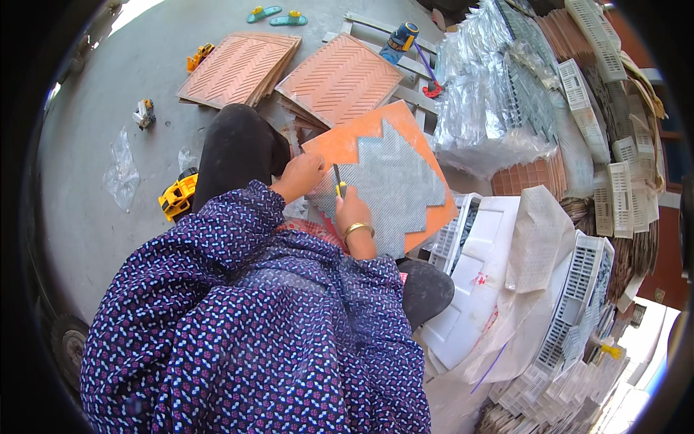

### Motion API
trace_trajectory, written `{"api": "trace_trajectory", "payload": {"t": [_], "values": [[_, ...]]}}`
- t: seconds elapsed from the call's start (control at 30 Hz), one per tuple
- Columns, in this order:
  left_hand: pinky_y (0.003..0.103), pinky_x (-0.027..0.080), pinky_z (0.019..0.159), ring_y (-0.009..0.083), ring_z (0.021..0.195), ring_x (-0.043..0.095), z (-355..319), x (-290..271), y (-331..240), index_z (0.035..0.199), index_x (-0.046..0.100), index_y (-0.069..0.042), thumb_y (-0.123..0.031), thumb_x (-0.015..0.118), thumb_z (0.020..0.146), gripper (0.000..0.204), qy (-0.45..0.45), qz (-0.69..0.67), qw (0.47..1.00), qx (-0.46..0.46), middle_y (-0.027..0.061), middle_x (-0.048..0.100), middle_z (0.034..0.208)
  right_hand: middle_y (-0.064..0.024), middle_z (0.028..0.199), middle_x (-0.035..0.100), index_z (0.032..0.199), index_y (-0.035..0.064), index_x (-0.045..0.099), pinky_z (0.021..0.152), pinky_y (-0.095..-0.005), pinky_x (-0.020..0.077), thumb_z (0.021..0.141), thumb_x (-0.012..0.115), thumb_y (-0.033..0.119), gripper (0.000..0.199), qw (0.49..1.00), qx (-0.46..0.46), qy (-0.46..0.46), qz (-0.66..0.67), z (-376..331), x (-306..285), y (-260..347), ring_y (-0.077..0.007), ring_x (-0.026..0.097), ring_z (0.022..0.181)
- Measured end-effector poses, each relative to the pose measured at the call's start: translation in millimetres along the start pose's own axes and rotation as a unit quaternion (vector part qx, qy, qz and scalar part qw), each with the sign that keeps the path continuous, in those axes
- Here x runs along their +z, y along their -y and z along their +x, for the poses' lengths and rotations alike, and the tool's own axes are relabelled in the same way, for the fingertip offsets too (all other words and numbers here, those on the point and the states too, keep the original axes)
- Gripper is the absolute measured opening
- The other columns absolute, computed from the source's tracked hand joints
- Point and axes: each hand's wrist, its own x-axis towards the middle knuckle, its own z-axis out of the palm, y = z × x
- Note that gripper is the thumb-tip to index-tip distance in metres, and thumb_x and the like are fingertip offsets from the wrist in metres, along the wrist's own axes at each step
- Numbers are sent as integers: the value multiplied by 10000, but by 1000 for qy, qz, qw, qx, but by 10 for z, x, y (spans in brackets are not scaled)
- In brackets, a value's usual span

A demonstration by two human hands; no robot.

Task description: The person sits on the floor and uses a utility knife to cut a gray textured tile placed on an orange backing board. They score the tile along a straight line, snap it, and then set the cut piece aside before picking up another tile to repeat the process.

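Across my lap lies an orange board (335, 145), tilted, with a grey mesh-like tile sheet (394, 181) on it. The sheet has a stepped outline. My right hand (353, 213), a gold bangle at its wrist, is closed around a utility knife (341, 188) with a yellow and black handle. The knife's dark narrow tip points away from me over the sheet's left part. Just left of that tip, my left hand (302, 176) is closed in a pinch at the left edge of the board and sheet. What its fingers hold cannot be made out.
Two stacks of orange herringbone-patterned boards, one left (235, 69) and one right (340, 79), lie ahead. A blue bottle (399, 42) stands beyond them. Plastic-wrapped sheets (473, 87) and white crates (571, 304) crowd the right. Toy vehicles, including a yellow loader (177, 197), lie left.
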Motion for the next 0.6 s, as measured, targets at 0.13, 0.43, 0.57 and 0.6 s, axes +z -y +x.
{"api": "trace_trajectory", "payload": {"t": [0.13,0.43,0.57,0.6], "values": [[364,470,577,275,625,602,-7,217,31,691,616,-27,-160,638,669,136,-11,-83,996,-42,144,601,652,-266,775,570,969,33,372,645,-498,436,833,463,233,258,999,11,11,-38,51,58,48,-431,554,734],[382,459,560,302,624,587,34,273,37,631,613,-59,-117,622,627,59,11,-182,976,-119,148,597,648,-251,786,581,971,33,365,640,-486,448,842,439,214,234,997,42,10,-61,47,118,179,-411,570,738],[377,458,548,295,611,589,13,277,39,623,614,-62,-117,622,624,55,6,-207,969,-136,146,596,637,-245,784,594,966,14,370,640,-465,465,832,394,130,179,995,53,9,-88,27,189,239,-389,589,737],[376,458,547,294,611,590,38,282,10,623,614,-62,-118,622,624,56,8,-212,969,-130,146,596,636,-244,784,598,961,6,372,640,-456,472,825,376,92,161,994,58,2,-95,10,169,246,-381,596,735]]}}
